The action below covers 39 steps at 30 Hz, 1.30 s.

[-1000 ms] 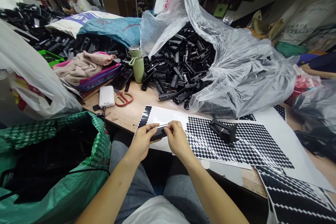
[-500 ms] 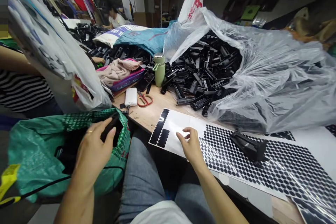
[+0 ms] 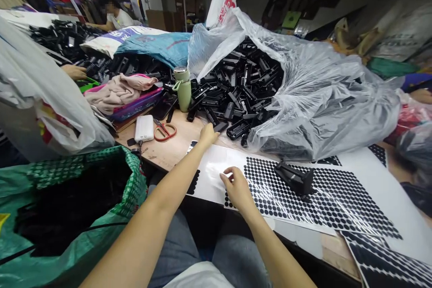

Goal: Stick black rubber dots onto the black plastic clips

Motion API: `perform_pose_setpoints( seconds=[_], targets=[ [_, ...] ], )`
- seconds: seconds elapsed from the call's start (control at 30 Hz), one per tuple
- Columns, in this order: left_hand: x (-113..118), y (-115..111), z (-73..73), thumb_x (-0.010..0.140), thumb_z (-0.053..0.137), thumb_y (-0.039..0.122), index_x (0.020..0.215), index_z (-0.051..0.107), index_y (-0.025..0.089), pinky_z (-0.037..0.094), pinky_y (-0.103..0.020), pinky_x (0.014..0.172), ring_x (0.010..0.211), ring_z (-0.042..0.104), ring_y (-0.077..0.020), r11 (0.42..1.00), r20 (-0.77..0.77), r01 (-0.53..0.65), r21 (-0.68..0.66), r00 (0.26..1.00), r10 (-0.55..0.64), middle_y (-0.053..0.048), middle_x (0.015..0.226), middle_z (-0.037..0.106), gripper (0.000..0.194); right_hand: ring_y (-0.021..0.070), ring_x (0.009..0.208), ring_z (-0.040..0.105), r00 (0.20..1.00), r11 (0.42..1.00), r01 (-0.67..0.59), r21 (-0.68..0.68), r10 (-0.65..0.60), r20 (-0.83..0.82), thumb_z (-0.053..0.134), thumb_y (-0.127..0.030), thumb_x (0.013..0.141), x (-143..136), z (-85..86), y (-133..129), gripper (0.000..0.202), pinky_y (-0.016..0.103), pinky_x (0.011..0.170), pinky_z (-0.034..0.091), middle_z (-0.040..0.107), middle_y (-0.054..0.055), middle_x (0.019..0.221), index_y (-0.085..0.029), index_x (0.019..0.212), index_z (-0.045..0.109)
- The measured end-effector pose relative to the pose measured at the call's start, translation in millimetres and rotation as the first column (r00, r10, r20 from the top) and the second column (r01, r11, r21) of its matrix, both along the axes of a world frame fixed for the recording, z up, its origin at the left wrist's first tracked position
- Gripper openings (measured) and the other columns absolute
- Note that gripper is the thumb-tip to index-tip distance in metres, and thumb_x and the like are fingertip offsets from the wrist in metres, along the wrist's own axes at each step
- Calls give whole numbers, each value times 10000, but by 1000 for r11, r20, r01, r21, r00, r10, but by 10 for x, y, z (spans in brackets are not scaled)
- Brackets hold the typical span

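Note:
My left hand (image 3: 208,136) reaches across to the near edge of the pile, its fingers closed at a black plastic part (image 3: 221,126); the fingertips are partly hidden. Over the white backing sheet (image 3: 212,162), my right hand (image 3: 237,185) holds thumb and forefinger curled together in a pinch. Whatever may be between them is too small to make out. Rows of round black stickers (image 3: 266,180) cover the sheet to the right of that hand. Lying on them is a larger black plastic piece (image 3: 294,178). Many black plastic parts (image 3: 248,78) spill from a clear plastic bag (image 3: 324,94).
A green woven bag (image 3: 130,189) with dark contents stands at the left. On the table are red-handled scissors (image 3: 164,132), a white power bank (image 3: 144,128), a green bottle (image 3: 183,92) and a cloth (image 3: 118,92) in a tray. A co-worker's hand (image 3: 74,72) shows behind.
My left hand has left the green bag, where it held a black part, and moved right to the pile. My right hand stays over the sheet. The view has turned right.

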<state>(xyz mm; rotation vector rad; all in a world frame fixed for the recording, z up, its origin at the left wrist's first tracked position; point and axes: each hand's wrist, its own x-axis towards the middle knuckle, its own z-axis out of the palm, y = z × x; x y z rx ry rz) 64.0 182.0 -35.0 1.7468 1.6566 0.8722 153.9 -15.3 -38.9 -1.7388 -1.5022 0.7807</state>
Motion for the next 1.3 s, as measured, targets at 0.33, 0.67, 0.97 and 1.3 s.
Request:
perform_pose_setpoints(
  seconds=[0.33, 0.67, 0.97, 1.3],
  targets=[
    [-1026, -671, 117, 722, 595, 265, 767, 526, 156, 510, -341, 727, 796, 623, -188, 984, 528, -137, -111, 831, 175, -49, 809, 626, 136, 305, 937, 521, 917, 983, -22, -184, 93, 387, 442, -126, 804, -850, -9, 326, 194, 402, 732, 429, 555, 189, 972, -76, 937, 575],
    [-1255, -1196, -203, 830, 448, 163, 812, 525, 120, 542, -383, 696, 719, 672, -196, 892, 779, -40, -449, 472, 413, -98, 773, 663, 90, 336, 960, 510, 936, 983, 92, -161, -30, 351, 409, -116, 801, -991, -28, 288, 229, 459, 749, 410, 541, 229, 990, -48, 965, 554],
    [-1279, -1292, 88, 805, 433, 131, 846, 599, 29, 546, -391, 691, 756, 672, -253, 826, 797, 154, -543, 404, 448, -189, 795, 678, 199, 158, 687, 554, 996, 999, -42, -22, 40, -78, 435, -301, 821, -562, 176, 96, 185, 266, 652, 431, 609, 39, 734, -176, 749, 550],
    [-1073, -1520, 469, 785, 456, 127, 773, 617, 68, 563, -405, 622, 664, 666, -222, 781, 768, 260, -568, 509, 390, -110, 702, 677, 172, 141, 753, 510, 948, 970, -230, 78, 242, -205, 471, -310, 803, -371, 671, 70, 159, 269, 678, 401, 540, 13, 800, -191, 700, 496]
  ],
)
